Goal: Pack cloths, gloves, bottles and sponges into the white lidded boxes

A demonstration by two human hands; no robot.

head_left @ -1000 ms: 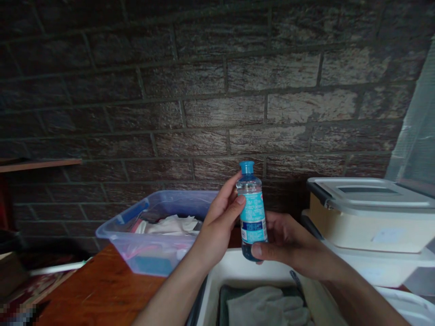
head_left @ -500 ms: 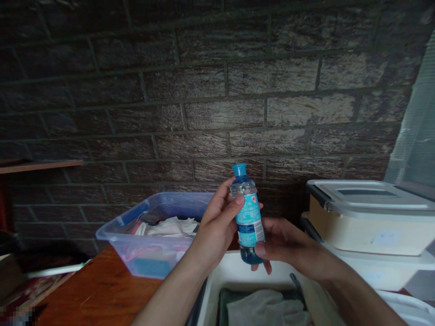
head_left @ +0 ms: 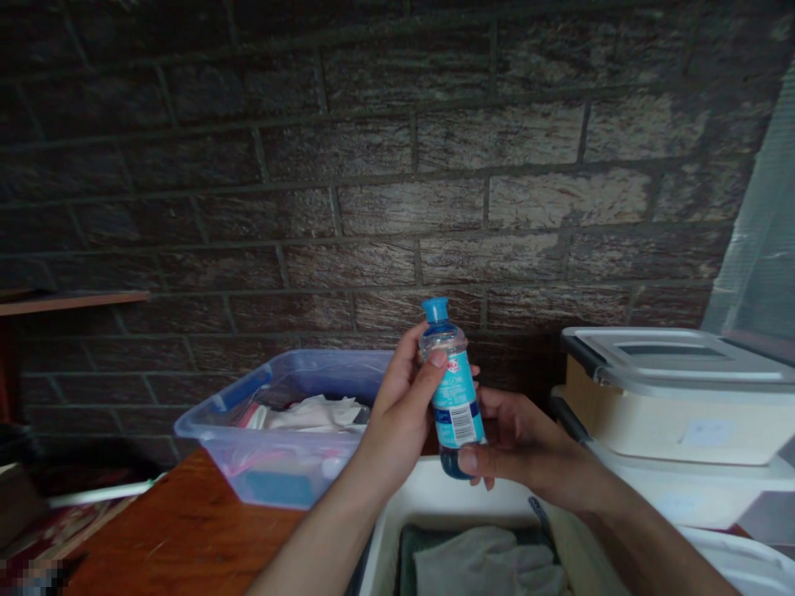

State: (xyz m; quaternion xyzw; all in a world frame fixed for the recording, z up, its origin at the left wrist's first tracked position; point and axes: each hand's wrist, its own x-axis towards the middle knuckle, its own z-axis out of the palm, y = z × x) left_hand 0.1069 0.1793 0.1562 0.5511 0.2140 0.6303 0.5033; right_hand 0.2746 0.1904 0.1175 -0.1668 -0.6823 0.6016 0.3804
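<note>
Bottle (head_left: pixel 458 406) before brick wall (head_left: pixel 373 203), near wooden table (head_left: pixel 180 530).

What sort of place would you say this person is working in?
Probably a storage corner or workroom, perhaps in a home: lidded boxes are stacked on the right, an open bin of mixed items sits on a wooden table, and a bare block wall rises behind.
</note>
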